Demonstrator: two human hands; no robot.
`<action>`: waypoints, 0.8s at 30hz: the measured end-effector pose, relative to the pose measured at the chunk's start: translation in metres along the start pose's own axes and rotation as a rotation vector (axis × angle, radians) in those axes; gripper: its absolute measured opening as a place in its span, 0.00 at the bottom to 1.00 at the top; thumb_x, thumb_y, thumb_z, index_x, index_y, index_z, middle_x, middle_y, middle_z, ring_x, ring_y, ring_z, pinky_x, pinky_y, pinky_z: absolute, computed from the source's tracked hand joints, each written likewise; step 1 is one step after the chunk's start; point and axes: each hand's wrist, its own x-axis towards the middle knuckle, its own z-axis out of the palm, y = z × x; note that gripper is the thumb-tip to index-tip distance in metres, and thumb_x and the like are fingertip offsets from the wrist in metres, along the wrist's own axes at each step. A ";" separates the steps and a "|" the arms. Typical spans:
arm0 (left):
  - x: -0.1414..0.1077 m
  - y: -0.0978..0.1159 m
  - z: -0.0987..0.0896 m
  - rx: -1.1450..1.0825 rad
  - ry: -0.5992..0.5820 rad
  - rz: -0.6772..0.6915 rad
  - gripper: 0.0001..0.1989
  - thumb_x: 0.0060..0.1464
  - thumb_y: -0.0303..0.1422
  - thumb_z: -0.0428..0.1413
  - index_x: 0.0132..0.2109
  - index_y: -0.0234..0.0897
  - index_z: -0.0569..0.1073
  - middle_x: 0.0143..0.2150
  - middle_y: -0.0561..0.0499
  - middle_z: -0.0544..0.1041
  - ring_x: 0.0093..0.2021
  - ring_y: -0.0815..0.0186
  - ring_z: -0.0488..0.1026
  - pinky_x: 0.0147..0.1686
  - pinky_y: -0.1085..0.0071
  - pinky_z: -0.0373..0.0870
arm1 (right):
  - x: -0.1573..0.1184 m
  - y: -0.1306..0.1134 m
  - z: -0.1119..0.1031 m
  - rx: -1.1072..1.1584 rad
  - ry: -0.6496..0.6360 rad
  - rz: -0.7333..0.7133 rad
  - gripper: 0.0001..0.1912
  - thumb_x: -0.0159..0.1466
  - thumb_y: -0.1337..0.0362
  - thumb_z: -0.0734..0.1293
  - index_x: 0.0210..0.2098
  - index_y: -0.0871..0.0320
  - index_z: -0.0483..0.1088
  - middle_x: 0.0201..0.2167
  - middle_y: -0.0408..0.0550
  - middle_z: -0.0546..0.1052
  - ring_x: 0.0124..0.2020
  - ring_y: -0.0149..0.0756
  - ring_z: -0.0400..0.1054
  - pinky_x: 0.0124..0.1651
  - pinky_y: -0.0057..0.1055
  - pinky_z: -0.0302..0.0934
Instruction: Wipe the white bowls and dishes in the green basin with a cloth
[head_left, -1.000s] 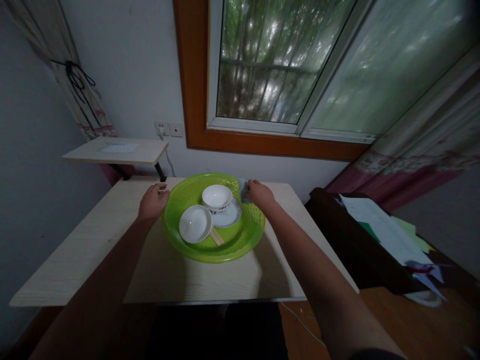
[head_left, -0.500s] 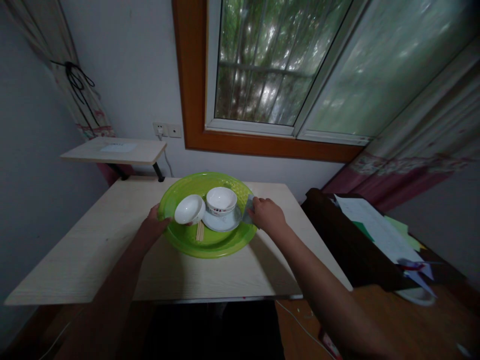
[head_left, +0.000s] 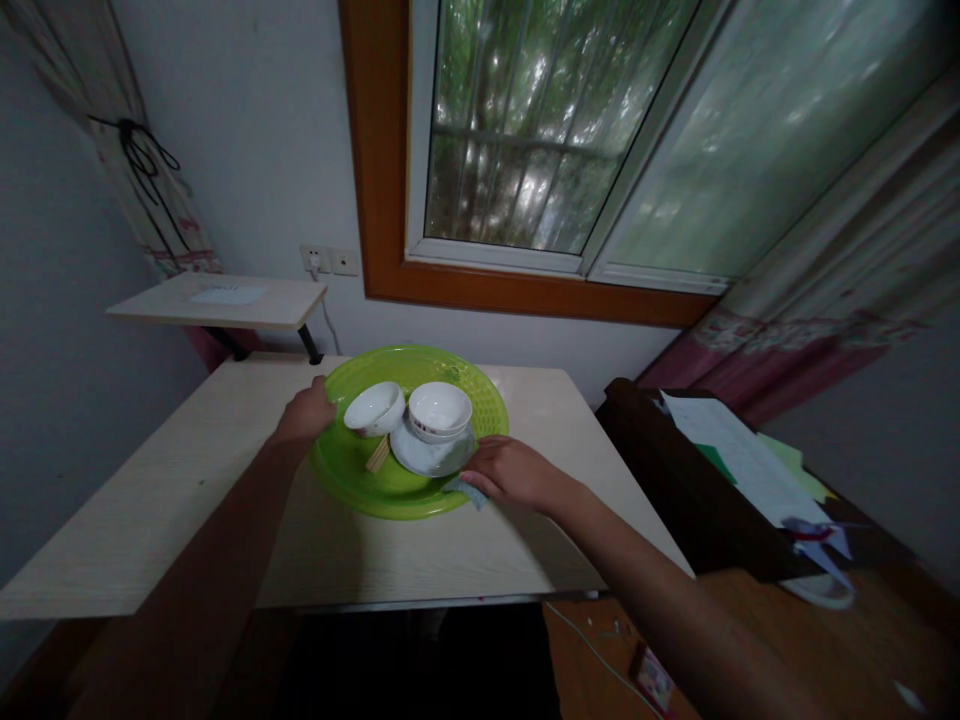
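Note:
A round green plastic tray point(head_left: 390, 498) lies on the pale wooden table. My left hand point(head_left: 307, 412) is closed on the tray's left rim. At its lower right edge, my right hand point(head_left: 517, 470) pinches a greyish cloth point(head_left: 472, 492) that drapes over the rim. Inside the tray, a white bowl point(head_left: 440, 408) rests on a white plate point(head_left: 427, 460), apparently atop another bowl. Left of these, another white bowl point(head_left: 375, 408) sits tilted. Short, light wooden chopsticks point(head_left: 379, 455) lie between the tilted bowl and the plate.
A small raised shelf point(head_left: 225, 298) with a paper on it stands at the table's back left. A wall socket point(head_left: 315, 258) with a plug is behind. To the right is a dark piece of furniture point(head_left: 645, 470) bearing papers point(head_left: 735, 460). A white cable point(head_left: 592, 645) runs along the floor.
The tray and its dishes have turned clockwise. My left hand has moved up, while my right hand with the cloth has slid down along the rim. The chopsticks now slant more.

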 end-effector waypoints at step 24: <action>0.016 0.013 -0.008 0.283 -0.046 0.086 0.28 0.70 0.39 0.59 0.73 0.36 0.69 0.61 0.31 0.85 0.60 0.44 0.85 0.52 0.61 0.77 | 0.053 0.063 -0.037 -0.291 -0.305 0.300 0.31 0.85 0.53 0.56 0.48 0.61 0.88 0.52 0.61 0.89 0.61 0.48 0.82 0.79 0.43 0.56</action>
